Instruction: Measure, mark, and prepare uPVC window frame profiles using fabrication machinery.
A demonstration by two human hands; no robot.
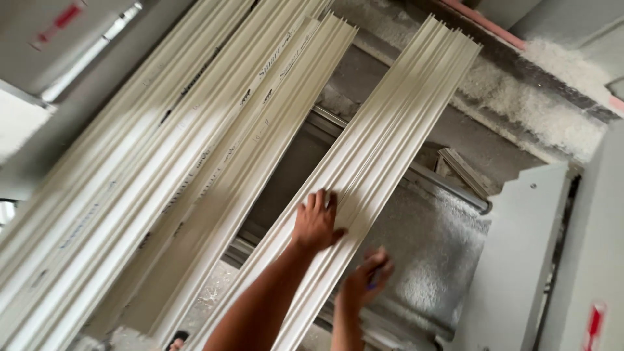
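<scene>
- Nearest the camera, two bare forearms are seen rising from the lower edge of the view toward a long cream ribbed profile (383,136).
- Left hand (316,224): laid flat on the upper face of the ribbed profile, fingers spread and extended; nothing is enclosed, so the grip is wide and pressed against the surface only.
- Right hand (365,281): positioned at the lower right edge of the same profile, blurred; the fingers appear partly curled, but whether the grip is closed on the edge cannot be told. A small blue mark is noted at the fingers; its nature cannot be determined.
- Ribbed profile: set at a slant from the lower left to the upper right, its upper end lying near the pink-edged ledge (494,27).
- Stack of similar cream profiles (182,156): recorded to the left, slanted the same way, apart from the handled piece, with printed lettering along several lengths.
- Sawdust (429,253): observed on the grey surface beneath and to the right of the profile.
- White machine housing (520,247): noted at the right, close beside the sawdust.
</scene>
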